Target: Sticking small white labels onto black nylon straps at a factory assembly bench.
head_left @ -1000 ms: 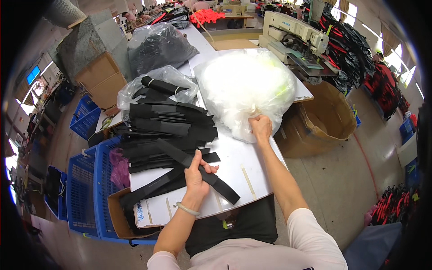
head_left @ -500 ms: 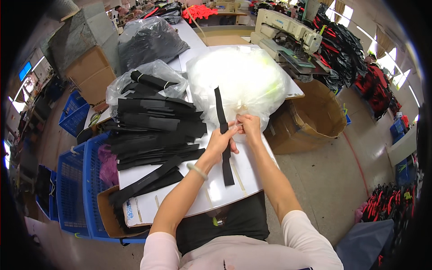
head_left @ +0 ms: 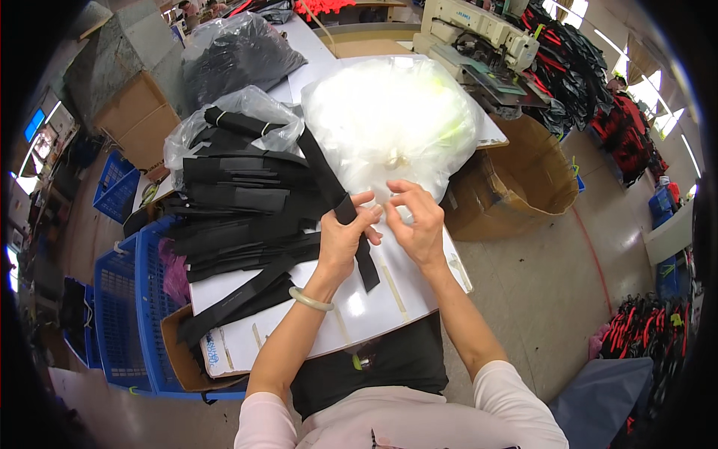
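In a workshop, a white table (head_left: 360,305) bears stacked black strips (head_left: 243,197) and a large, bulging translucent bag (head_left: 389,112). Blue crates (head_left: 120,310) stand left; a cardboard bin (head_left: 542,168) and sewing machine (head_left: 479,36) are right. The left hand (head_left: 340,241) grips one black strap (head_left: 320,166) slantwise above the table. The right hand (head_left: 420,228) is half-curled beside it; whether it pinches anything cannot be told. Glare blurs the bag's contents; the fisheye's dark rim cuts off the room.

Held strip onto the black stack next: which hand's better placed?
Left, I'd say. The left hand already holds the black strip and is closer to the stack of black strips. The right hand sits farther right, near the clear bag.
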